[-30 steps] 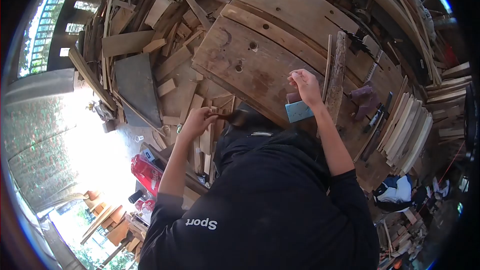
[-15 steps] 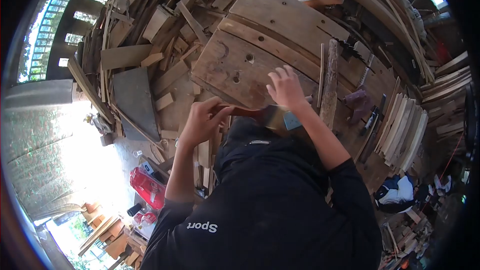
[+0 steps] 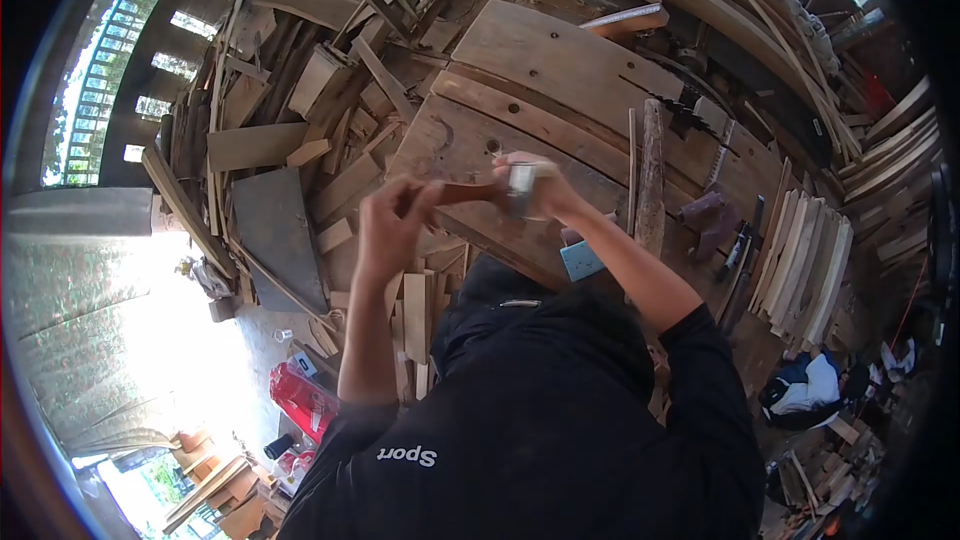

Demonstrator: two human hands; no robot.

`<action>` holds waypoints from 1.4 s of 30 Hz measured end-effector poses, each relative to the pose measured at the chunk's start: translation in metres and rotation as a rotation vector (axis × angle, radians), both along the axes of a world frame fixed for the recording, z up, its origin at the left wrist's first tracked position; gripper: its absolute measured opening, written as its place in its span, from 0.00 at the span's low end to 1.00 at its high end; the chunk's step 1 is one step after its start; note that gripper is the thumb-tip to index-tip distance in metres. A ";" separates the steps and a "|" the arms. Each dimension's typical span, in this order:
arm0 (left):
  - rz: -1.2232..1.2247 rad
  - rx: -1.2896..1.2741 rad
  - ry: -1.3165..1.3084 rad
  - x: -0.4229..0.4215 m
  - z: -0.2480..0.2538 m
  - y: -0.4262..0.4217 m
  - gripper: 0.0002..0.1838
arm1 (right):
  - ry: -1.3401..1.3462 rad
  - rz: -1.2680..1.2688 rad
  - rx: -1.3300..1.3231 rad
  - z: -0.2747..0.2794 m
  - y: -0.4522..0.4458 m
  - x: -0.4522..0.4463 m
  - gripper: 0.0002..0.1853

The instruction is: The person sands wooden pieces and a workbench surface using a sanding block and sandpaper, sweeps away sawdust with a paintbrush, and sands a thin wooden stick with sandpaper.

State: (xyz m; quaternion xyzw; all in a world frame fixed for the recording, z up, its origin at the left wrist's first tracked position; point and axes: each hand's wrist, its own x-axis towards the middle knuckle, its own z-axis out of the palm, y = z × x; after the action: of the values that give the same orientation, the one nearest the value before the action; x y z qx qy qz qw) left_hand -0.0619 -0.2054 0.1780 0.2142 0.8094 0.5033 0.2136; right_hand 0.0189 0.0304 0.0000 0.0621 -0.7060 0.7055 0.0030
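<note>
My left hand (image 3: 388,225) is closed round the reddish-brown handle of a paintbrush (image 3: 470,192). The brush is held sideways above the near edge of the wooden workbench (image 3: 455,145), its wide metal-banded head pointing right. At that head is my right hand (image 3: 548,192), its fingers closed about the bristle end; motion blurs them and the brush hides part of the palm. Below my right wrist lies a light-blue flat block (image 3: 582,261), close to the bench's near edge.
Offcuts and boards (image 3: 325,80) are heaped to the left of the bench. A round wooden stick (image 3: 652,175), a handsaw (image 3: 722,152) and a purple-brown object (image 3: 705,215) lie on the right. Stacked pale slats (image 3: 805,265) stand beyond them. A red bag (image 3: 300,398) is at lower left.
The paintbrush has been raised away from my lap to over the bench. My right hand, open and apart from it before, has come down and closed on its bristle end.
</note>
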 end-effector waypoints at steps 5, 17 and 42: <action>-0.021 0.028 -0.039 -0.010 -0.022 0.008 0.14 | -0.324 0.040 -1.455 0.059 -0.012 0.016 0.49; -0.136 -0.031 0.216 0.031 -0.023 0.039 0.15 | -0.487 -0.238 -0.965 0.039 -0.012 0.029 0.45; -0.174 1.190 -1.525 0.008 -0.157 0.095 0.47 | 0.046 -0.701 0.322 0.094 0.024 0.046 0.09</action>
State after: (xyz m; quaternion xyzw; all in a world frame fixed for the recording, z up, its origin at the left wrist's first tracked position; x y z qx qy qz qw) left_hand -0.0543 -0.1108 0.0208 -0.0372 0.0482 0.8165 0.5742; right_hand 0.0645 0.0546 0.0935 -0.1674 -0.7859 0.5402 0.2501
